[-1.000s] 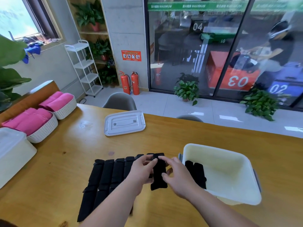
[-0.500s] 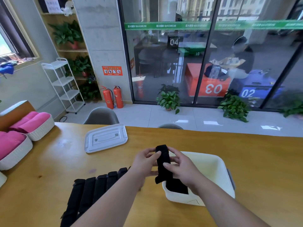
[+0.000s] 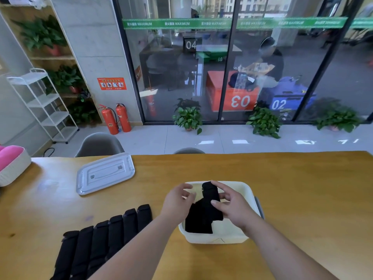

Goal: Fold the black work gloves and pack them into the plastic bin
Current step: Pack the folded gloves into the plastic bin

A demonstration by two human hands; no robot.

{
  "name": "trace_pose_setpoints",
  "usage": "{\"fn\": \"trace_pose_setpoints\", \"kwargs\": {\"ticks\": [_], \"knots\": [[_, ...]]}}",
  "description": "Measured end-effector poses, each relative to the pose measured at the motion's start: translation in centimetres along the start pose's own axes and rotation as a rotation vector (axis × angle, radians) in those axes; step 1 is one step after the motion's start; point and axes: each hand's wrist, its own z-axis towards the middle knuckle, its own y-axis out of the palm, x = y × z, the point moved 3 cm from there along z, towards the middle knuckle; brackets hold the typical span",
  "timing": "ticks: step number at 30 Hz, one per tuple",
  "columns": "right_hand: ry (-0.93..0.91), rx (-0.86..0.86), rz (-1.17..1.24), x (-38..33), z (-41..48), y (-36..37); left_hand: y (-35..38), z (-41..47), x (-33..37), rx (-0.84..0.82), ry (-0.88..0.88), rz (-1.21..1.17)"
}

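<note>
A white plastic bin [image 3: 249, 190] stands on the wooden table in front of me. A folded black glove [image 3: 211, 196] is held over the bin, above other black gloves [image 3: 198, 221] lying inside at the bin's left. My right hand [image 3: 232, 207] pinches the folded glove from the right. Just left of the glove, my left hand [image 3: 178, 201] hovers over the bin's left rim with relaxed fingers and holds nothing. A row of several black gloves [image 3: 101, 237] lies flat on the table to the left.
The bin's white lid [image 3: 105, 174] lies on the table at the back left. A white basket with pink cloth [image 3: 12, 164] sits at the far left edge. Grey chairs [image 3: 100, 145] stand behind the table.
Both hands carried the folded glove from the table row to the right, over the bin. My left hand has let go of it. The camera view shifted right.
</note>
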Motion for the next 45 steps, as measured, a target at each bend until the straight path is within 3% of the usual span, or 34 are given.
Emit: {"fn": "trace_pose_setpoints", "kwargs": {"ticks": [2, 4, 9, 23, 33, 45], "knots": [[0.035, 0.027, -0.027, 1.1, 0.2, -1.5, -0.1, 0.4, -1.6, 0.1, 0.095, 0.402], [0.069, 0.055, -0.075, 2.3, 0.7, -2.9, 0.1, 0.6, -2.9, 0.088, 0.134, 0.548], [0.147, 0.099, -0.226, 4.5, 1.6, -4.9, 0.0, 0.2, -4.4, -0.075, 0.045, 0.36], [0.27, -0.029, -0.477, 6.5, 3.6, -2.0, -2.5, -2.6, -6.3, -0.086, 0.004, 0.211], [0.31, -0.054, -0.757, 8.5, 5.5, -1.2, 0.2, -1.9, -6.8, -0.096, 0.005, 0.241], [0.33, -0.151, -0.649, 11.1, 7.3, 0.7, 0.3, -1.8, -6.5, -0.093, -0.008, 0.258]]}}
